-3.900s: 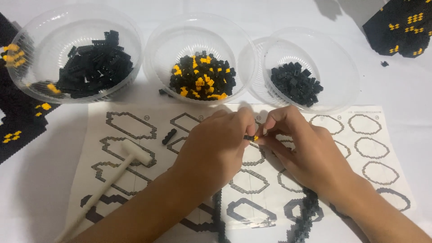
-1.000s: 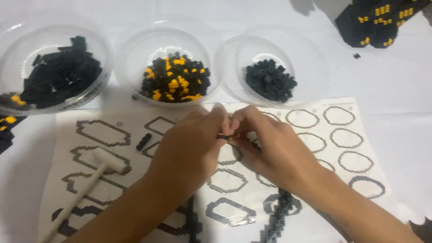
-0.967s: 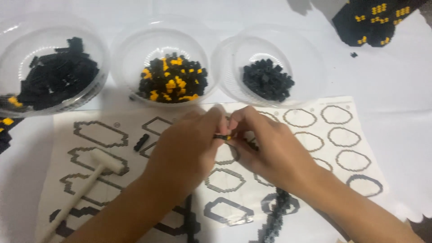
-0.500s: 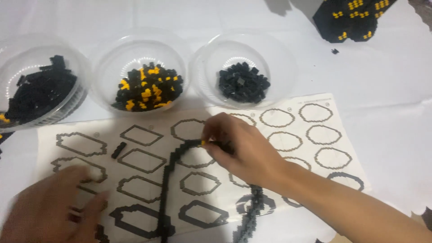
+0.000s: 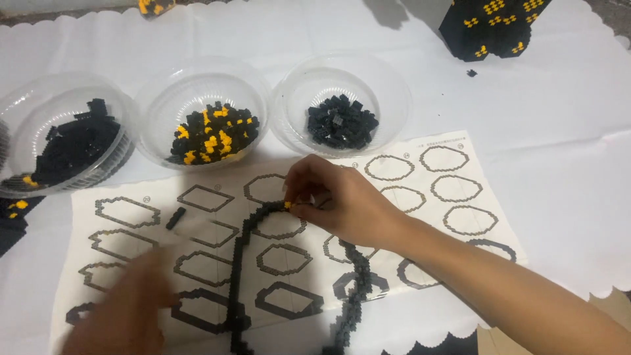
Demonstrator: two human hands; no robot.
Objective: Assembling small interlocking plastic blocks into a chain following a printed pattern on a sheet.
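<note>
- The right hand (image 5: 342,204) is pinching its fingertips together on the top of a thin arch of small black interlocking bricks (image 5: 244,236), right where a tiny yellow brick (image 5: 287,205) is sitting at the arch's crest.
- The arch is lying on a white printed sheet covered with dark outline rings (image 5: 460,190), its two legs running down toward the near edge of the view.
- The left hand (image 5: 128,306) is hovering low over the sheet's near left part — too blurred to tell whether it is closed or spread, or whether it is holding anything.
- A single loose black brick (image 5: 175,217) is resting on the sheet, between the left hand and the arch.
- Beyond the sheet, three clear plastic bowls are standing in a row on the white-covered bench (image 5: 559,131): the left bowl (image 5: 20,112) is holding black bricks, the middle bowl (image 5: 164,98) black and yellow ones, the right bowl (image 5: 388,98) black ones.
- A black-and-yellow brick-built block (image 5: 490,26) is standing at the far right — well apart from the hands.
</note>
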